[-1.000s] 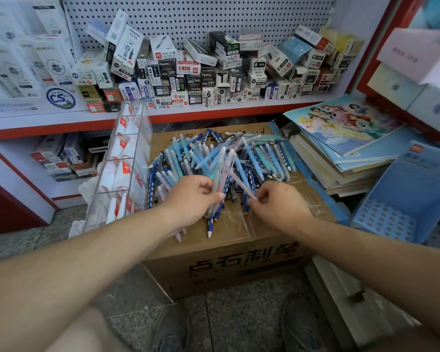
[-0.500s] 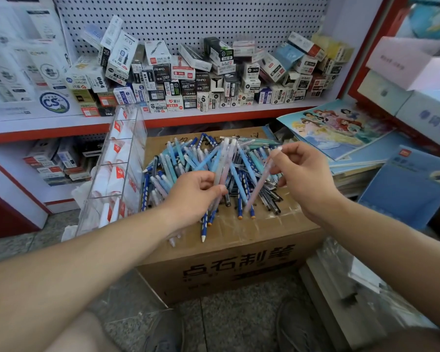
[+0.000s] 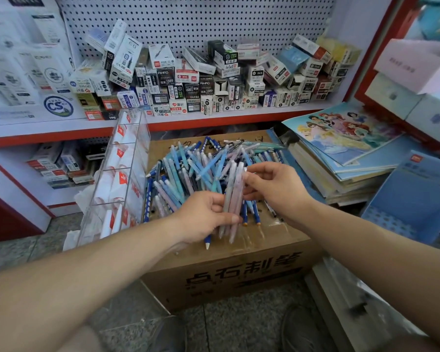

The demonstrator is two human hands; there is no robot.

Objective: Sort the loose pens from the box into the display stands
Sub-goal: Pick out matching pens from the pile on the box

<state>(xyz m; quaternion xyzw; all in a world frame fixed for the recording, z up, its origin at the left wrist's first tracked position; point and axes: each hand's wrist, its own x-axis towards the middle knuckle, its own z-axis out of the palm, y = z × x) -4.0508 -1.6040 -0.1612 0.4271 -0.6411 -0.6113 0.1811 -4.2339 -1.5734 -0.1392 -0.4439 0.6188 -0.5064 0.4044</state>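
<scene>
A heap of loose pens (image 3: 188,168), blue, teal and pink, lies on top of a closed cardboard box (image 3: 239,278). My left hand (image 3: 203,214) grips a bundle of pink and grey pens (image 3: 233,199), held upright over the box's front part. My right hand (image 3: 274,186) touches the upper end of that bundle, its fingers pinching a pink pen against the others. A clear acrylic display stand (image 3: 127,168) with several compartments leans at the box's left side.
A red-edged shelf (image 3: 214,118) behind carries many small pen cartons under a pegboard. A stack of notebooks (image 3: 341,158) lies right of the box, with a blue tray (image 3: 412,199) beyond it. My shoes (image 3: 168,336) stand on the tiled floor below.
My right hand lifted one pink pen off the heap, then brought it left to the bundle in my left hand. The left hand has risen slightly with its bundle.
</scene>
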